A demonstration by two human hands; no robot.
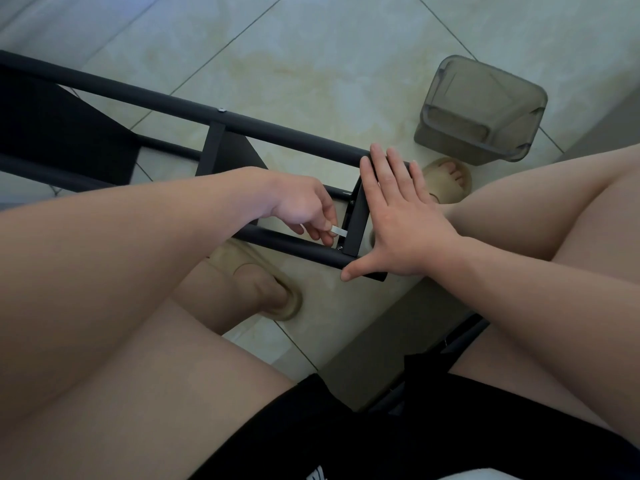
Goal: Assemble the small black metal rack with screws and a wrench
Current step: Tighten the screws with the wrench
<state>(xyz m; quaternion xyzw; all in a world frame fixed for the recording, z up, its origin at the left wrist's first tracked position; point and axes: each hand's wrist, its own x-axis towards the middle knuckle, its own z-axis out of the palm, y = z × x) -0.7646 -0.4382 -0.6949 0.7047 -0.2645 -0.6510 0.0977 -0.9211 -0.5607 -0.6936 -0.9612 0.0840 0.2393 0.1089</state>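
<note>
My left hand [304, 209] pinches the wrench [338, 231] near a screw [340, 247] on the rack [277, 133], stretched over the tiled floor [311, 46]. My right hand [398, 220] presses flat on its end, fingers straight (shorts [346, 427] lettering unreadable).

floor [311, 64]: we log pale glossy tiles, thin dark grout lines | grey translucent bin [481, 109] on the tiles, upper right | light: dim, cool
</note>
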